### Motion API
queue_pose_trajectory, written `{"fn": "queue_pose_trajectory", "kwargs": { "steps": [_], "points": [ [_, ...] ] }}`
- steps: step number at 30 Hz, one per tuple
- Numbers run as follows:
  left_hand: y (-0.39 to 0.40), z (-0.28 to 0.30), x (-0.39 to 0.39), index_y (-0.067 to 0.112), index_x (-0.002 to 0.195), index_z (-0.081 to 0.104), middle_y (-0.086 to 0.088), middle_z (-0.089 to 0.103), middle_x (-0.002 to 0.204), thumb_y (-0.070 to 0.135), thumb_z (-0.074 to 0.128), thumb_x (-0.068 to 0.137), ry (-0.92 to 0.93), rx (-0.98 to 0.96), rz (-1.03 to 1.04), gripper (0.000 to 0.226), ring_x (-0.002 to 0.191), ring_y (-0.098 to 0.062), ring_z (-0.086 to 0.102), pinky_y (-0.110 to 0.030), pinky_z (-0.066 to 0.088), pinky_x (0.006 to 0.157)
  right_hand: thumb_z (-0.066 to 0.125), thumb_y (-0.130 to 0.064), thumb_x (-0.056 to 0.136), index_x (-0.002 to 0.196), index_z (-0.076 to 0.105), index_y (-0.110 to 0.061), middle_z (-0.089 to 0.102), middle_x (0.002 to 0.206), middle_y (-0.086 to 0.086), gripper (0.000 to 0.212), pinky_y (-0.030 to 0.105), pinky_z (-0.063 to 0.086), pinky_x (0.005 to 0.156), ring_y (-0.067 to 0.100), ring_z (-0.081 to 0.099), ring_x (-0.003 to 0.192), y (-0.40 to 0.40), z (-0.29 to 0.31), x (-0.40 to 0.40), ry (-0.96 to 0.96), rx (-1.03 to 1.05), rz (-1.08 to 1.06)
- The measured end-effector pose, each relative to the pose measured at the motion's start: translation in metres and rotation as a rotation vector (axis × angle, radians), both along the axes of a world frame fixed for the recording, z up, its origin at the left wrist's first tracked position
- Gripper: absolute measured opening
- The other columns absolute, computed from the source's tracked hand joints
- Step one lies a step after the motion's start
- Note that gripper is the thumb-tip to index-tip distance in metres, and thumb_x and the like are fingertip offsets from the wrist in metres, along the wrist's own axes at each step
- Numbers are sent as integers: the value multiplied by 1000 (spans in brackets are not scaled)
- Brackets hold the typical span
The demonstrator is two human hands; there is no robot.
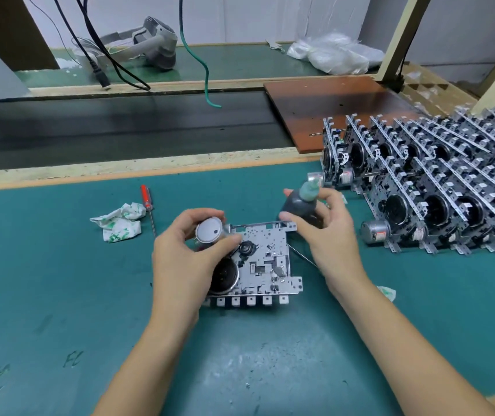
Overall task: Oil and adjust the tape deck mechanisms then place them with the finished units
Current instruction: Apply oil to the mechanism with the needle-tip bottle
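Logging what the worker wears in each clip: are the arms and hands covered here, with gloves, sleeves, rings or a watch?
Nothing covers them. The left hand and right hand are bare, without gloves. Both forearms are bare as far as the bottom edge of the picture, with no sleeve or cuff showing. No watch, wristband or ring is visible.

A small electronics assembly workshop. A worktop (60, 265) covered in worn green matting runs alongside a dark conveyor belt (120, 130). To the right of the belt, rows of identical metal tape deck mechanisms (450, 187) stand packed together. Near the belt's front edge lie a red-handled screwdriver (147, 202) and a crumpled rag (118, 222). Cables (105, 55) hang over the belt
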State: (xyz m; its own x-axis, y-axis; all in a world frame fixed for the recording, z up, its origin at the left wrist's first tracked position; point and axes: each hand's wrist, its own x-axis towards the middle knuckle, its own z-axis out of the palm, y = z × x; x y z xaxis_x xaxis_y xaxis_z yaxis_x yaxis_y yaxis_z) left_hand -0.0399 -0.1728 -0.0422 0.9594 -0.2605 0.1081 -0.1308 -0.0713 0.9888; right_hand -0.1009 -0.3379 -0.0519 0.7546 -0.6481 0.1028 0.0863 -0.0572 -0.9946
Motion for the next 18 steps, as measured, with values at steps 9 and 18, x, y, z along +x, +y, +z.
{"fn": "queue_pose_trajectory", "kwargs": {
  "steps": [9, 18],
  "points": [
    [20, -6, -2, 32, 79, 69, 21, 67, 75, 26, 88, 57, -45, 280, -47, 30, 73, -8, 63, -40, 55, 80, 73, 1, 77, 111, 52, -18, 59, 113, 3, 44, 23, 45, 100, 12, 57, 106, -1, -7, 12, 127, -103, 132],
    [41, -8, 21, 29, 99, 71, 11, 74, 95, 36, 77, 54, 168, 259, -468, 45, 93, -7, 68, -16, 53, 79, 60, -77, 61, 142, 31, -28, 37, 141, -10, 99, 20, 19, 111, 3, 29, 129, 30, 28, -30, 433, -1113, 563]
  ]
}}
